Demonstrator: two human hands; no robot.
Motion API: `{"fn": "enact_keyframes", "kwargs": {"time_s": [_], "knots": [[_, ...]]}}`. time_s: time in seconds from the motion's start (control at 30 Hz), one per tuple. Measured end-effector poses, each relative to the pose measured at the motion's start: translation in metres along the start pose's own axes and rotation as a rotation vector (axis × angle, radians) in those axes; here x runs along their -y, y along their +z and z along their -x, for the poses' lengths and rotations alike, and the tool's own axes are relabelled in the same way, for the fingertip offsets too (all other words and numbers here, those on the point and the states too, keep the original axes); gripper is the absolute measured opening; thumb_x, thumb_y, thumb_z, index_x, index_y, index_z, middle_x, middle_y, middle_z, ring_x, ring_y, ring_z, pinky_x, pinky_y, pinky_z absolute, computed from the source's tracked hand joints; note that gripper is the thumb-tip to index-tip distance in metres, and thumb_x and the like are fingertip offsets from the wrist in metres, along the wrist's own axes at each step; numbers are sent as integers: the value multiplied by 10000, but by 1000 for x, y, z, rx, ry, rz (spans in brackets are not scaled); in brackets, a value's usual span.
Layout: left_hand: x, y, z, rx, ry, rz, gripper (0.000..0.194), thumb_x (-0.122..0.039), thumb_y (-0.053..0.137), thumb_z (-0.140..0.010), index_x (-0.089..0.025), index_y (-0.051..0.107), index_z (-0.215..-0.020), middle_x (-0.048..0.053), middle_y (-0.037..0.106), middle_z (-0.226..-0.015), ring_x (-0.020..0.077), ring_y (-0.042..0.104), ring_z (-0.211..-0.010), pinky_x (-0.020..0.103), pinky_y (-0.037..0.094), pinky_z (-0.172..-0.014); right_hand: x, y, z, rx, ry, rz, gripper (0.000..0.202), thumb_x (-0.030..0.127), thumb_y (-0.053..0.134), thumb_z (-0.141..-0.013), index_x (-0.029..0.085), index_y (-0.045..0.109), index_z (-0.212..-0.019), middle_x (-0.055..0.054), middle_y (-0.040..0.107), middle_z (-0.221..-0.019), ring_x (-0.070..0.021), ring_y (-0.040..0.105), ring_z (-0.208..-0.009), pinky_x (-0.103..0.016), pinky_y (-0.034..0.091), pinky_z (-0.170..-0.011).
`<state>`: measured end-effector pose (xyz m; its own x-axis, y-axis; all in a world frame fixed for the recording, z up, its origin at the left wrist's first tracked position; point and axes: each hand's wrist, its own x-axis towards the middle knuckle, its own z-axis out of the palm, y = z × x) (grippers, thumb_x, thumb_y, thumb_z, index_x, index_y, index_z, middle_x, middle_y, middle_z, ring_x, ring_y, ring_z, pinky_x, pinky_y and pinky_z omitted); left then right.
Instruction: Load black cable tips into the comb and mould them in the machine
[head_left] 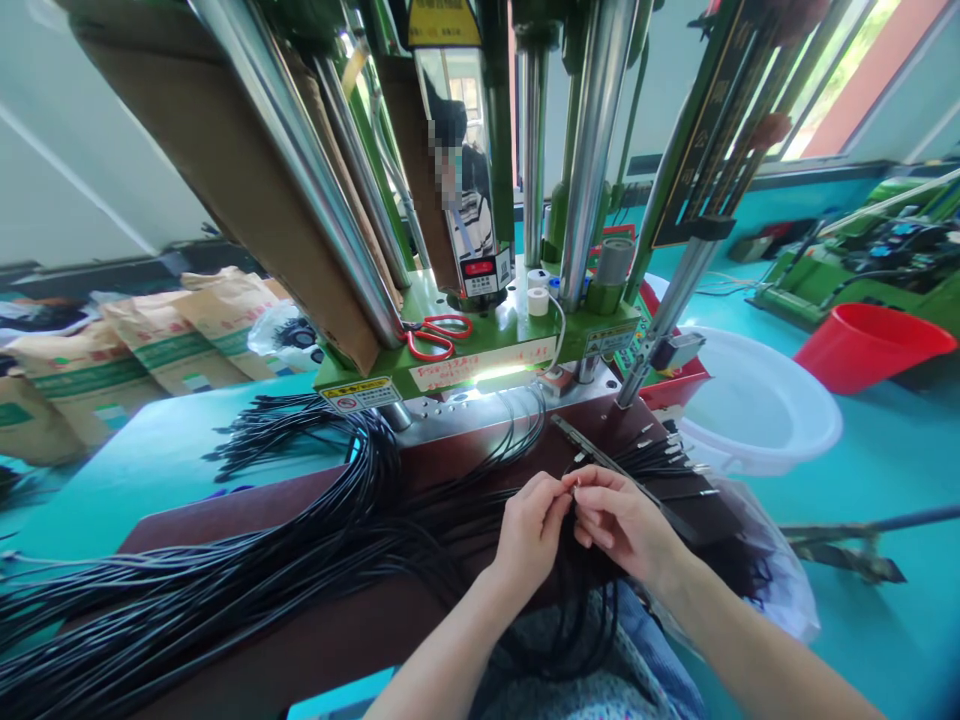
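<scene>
Both hands meet above the front edge of the brown work board [360, 610]. My left hand [527, 525] is closed, its thumb and fingertips pinched at the end of a black cable. My right hand [621, 515] pinches the same small end from the other side, its lower fingers curled. The fingertips mostly cover that end, so its exact shape is hidden. Black cables [300, 550] lie in a thick bundle across the board to the left. Right of my hands are more cables with pale metal-looking ends [679, 455]. Several black loops [592, 640] hang over my lap.
A green press [480, 340] with upright steel columns stands just ahead, bearing red-handled scissors [435, 338]. A narrow metal bar [592, 440] lies on the board. Rightward are a white tub [757, 400] and a red bucket [874, 350]; paper sacks [150, 350] stand left.
</scene>
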<state>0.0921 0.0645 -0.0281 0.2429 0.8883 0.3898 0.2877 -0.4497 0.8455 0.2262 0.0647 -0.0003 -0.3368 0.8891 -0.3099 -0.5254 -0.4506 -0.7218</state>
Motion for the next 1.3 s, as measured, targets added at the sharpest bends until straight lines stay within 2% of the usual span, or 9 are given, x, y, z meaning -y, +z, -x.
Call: {"fn": "enact_keyframes", "kwargs": {"time_s": [0.23,0.43,0.5,0.63,0.7,0.8,0.97,1.13,1.3], "knots": [[0,2,2,5,-37,-24,196,-189,394,-877,-114,563,-811,26,497,-717,82,459,-663,195,356,-613,-4,2,-3,2,-39,-26,97,129,598,-653,132,626,-745,70,402,-407,-28,312,-300,-233,402,-450],[-8,1,-2,36,-298,248,244,-279,384,-872,-111,518,-756,8,482,-627,79,458,-572,203,383,-560,-4,-10,2,40,-5,72,298,140,578,-683,161,598,-980,87,357,-458,-24,253,-310,-233,382,-433],[-10,0,-4,23,-383,353,259,-321,388,-863,-109,514,-784,0,467,-609,80,456,-538,206,392,-520,6,-18,10,-41,-135,321,379,208,573,-729,181,534,-1104,74,366,-532,-41,302,-358,-231,367,-434],[-11,-2,-7,-1,-438,432,282,-365,417,-837,-104,514,-790,1,452,-618,80,456,-527,203,393,-475,34,-47,29,-244,-472,1305,309,280,500,-784,190,552,-1075,-38,535,-817,-150,534,-733,-297,425,-692],[-9,-3,-11,-12,-443,441,285,-368,422,-831,-102,512,-783,-1,446,-615,75,450,-517,202,394,-472,42,-63,36,-203,-423,1674,335,265,473,-769,193,564,-1083,-79,548,-989,-192,548,-862,-322,415,-775],[-4,-2,-19,-27,-460,439,290,-374,415,-829,-105,502,-766,-13,426,-586,63,422,-465,195,365,-434,40,-80,38,-155,-220,1900,543,210,429,-734,174,433,-1275,-112,559,-1072,-213,589,-819,-316,435,-718],[15,5,-40,-4,-571,472,245,-345,382,-813,-133,440,-705,-48,354,-523,51,350,-362,183,301,-336,28,-90,26,-157,-122,1862,558,178,346,-761,117,375,-1315,-80,642,-801,-232,609,-753,-308,424,-675],[27,13,-53,168,-655,303,176,-263,355,-781,-143,423,-672,-55,341,-502,57,358,-324,179,295,-290,21,-106,28,-142,-218,1506,512,227,387,-791,185,384,-1302,-36,619,-1034,-200,587,-892,-304,436,-776],[18,17,-61,173,-706,406,158,-228,339,-782,-145,410,-668,-62,296,-499,40,300,-335,160,287,-283,17,-119,35,-132,-287,1296,519,268,425,-819,141,372,-1319,-70,498,-1253,-217,483,-1124,-308,415,-905]]}}
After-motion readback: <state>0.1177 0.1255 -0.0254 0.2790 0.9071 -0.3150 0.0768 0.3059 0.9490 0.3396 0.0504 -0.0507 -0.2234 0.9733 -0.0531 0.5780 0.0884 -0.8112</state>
